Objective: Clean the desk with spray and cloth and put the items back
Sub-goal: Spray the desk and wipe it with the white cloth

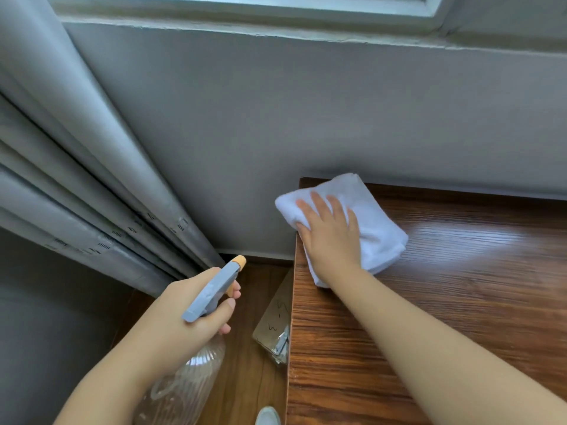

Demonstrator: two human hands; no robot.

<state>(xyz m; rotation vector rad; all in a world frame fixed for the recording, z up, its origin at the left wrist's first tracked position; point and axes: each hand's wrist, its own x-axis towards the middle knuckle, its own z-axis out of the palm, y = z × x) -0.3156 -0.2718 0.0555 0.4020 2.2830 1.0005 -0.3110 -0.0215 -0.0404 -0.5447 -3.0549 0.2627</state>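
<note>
Wiping under way: right hand (pixel 329 237) spread flat, pressing folded white cloth (pixel 372 222) onto far left corner of glossy brown wooden desk (pixel 460 302). Off the left edge, left hand (pixel 184 314) curled round clear plastic spray bottle with grey-and-orange trigger head (pixel 214 289). Next, probably: sweep cloth along remaining top.

No readable text, only scribbles on cardboard (pixel 274 314)

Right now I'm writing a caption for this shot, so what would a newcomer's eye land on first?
First the white cloth, bright against the dark wooden desk, pressed flat at the desk's far left corner by the right hand. Next the clear spray bottle with its grey and orange head, gripped by the left hand off the desk's left edge, above the floor.
</note>
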